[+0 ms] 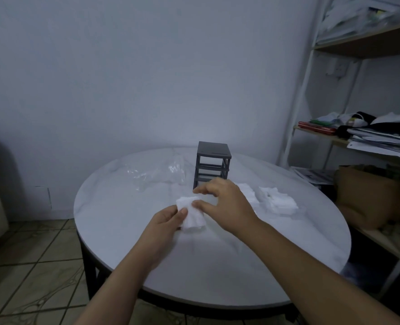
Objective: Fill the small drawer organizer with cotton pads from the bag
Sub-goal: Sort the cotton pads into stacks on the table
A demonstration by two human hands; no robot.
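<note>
A dark grey drawer organizer [213, 164] stands upright near the far middle of the round white table [217, 266]; its slots look open, with no drawers seen in them. Left of it lies a crumpled clear plastic bag [159, 172]. My left hand [163, 225] grips a stack of white cotton pads [194, 218] from its left side. My right hand [224, 202] pinches the stack's top edge, just in front of the organizer's base. More cotton pads lie in loose piles [277, 200] on the table to the right.
A white metal shelf unit [311, 66] with papers, books and cloth stands at the right, close to the table. A brown bag [368, 198] sits beside the table's right edge. Tiled floor and a cushion edge show at the left.
</note>
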